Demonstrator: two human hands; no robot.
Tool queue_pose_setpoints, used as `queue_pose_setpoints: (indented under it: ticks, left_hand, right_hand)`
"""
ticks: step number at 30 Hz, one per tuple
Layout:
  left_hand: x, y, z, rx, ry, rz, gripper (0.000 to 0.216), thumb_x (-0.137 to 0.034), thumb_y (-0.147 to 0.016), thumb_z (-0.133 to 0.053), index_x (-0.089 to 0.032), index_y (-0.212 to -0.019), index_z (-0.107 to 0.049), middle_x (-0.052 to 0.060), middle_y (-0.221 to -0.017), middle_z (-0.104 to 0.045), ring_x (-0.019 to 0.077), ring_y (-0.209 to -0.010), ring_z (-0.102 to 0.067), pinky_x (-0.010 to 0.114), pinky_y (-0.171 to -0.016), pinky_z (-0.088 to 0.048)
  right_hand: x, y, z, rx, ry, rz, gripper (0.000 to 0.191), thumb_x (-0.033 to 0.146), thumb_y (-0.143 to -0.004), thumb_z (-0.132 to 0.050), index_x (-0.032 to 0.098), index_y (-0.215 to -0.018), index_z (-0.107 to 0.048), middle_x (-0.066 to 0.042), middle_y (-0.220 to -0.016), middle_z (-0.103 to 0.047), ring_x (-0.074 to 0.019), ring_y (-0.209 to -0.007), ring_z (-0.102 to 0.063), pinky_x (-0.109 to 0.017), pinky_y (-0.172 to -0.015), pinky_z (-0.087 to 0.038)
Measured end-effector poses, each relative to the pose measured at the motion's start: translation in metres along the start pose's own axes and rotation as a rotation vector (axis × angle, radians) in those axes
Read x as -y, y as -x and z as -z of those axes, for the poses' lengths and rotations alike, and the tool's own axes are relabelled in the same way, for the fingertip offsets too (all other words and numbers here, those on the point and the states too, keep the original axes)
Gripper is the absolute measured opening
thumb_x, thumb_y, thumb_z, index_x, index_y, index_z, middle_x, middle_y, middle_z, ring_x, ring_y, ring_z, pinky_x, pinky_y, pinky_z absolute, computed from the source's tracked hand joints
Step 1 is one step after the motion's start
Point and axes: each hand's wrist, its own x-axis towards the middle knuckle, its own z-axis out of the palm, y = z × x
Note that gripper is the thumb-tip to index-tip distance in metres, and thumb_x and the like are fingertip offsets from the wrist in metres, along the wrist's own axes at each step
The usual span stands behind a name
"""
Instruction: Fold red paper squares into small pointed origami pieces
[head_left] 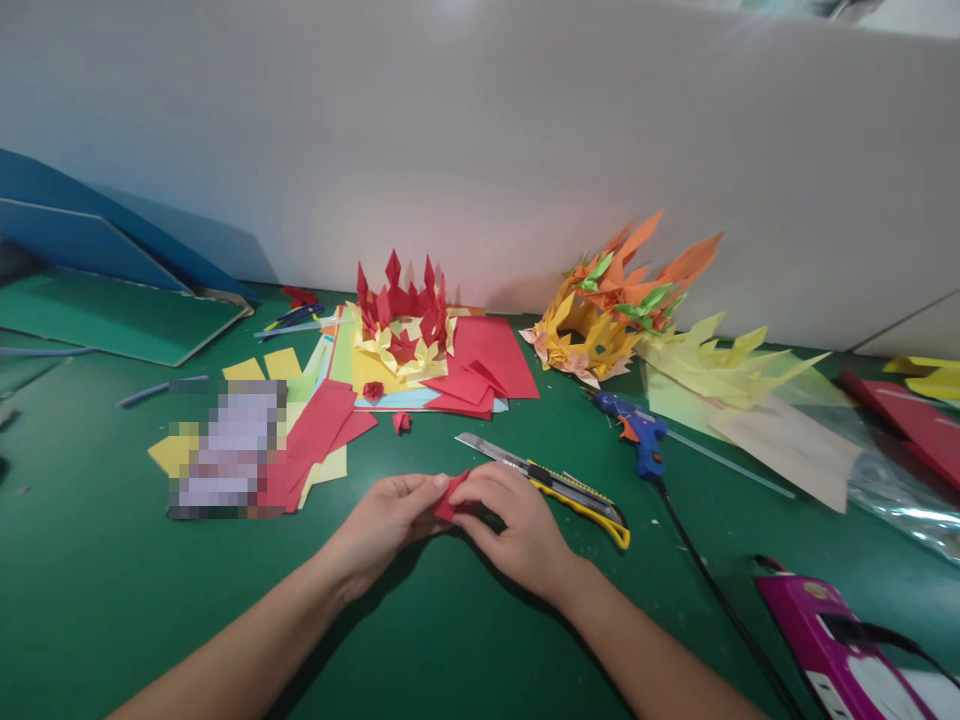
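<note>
A small folded piece of red paper (448, 500) is pinched between my two hands above the green table. My left hand (396, 518) grips its left side, thumb on top. From the right, the fingers of my right hand (517, 525) close on the same paper and hide part of it. Just beyond my right hand lies a yellow utility knife (577, 492) with its blade out. A small folded red paper piece (402, 423) rests on the table beyond my hands. Behind it stands a red and yellow paper crown (405, 320).
A blue glue gun (641, 432) with a black cord lies to the right, near a magenta power strip (817, 630). Orange and yellow paper crowns (592, 330) stand behind it. Red paper sheets (311, 445) and a blurred-out rectangular object (229, 450) are at left.
</note>
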Motion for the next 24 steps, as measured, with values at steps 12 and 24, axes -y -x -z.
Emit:
queue_pose_setpoints:
  ticks: [12, 24]
  left_hand:
    - [-0.0024, 0.0032, -0.0063, -0.074, -0.068, -0.038, 0.035, -0.047, -0.061, -0.074, -0.014, -0.068, -0.073, 0.006, -0.070, -0.073, 0.0168, -0.070, -0.063, 0.031, -0.081, -0.047]
    - [-0.0047, 0.0023, -0.0075, -0.018, -0.130, -0.063, 0.031, -0.028, -0.057, -0.076, -0.019, -0.086, -0.076, 0.007, -0.089, -0.075, 0.0211, -0.092, -0.064, 0.031, -0.089, -0.045]
  right_hand:
    - [0.0064, -0.0005, -0.0060, -0.027, -0.109, -0.160, 0.012, 0.010, -0.076, -0.054, 0.022, -0.078, -0.056, -0.001, -0.073, -0.056, -0.0174, -0.073, -0.054, -0.030, -0.067, -0.045]
    - [0.0014, -0.0042, -0.0032, -0.025, -0.231, -0.315, 0.008, 0.014, -0.075, -0.057, 0.020, -0.071, -0.058, -0.001, -0.070, -0.058, -0.0155, -0.066, -0.055, -0.027, -0.063, -0.045]
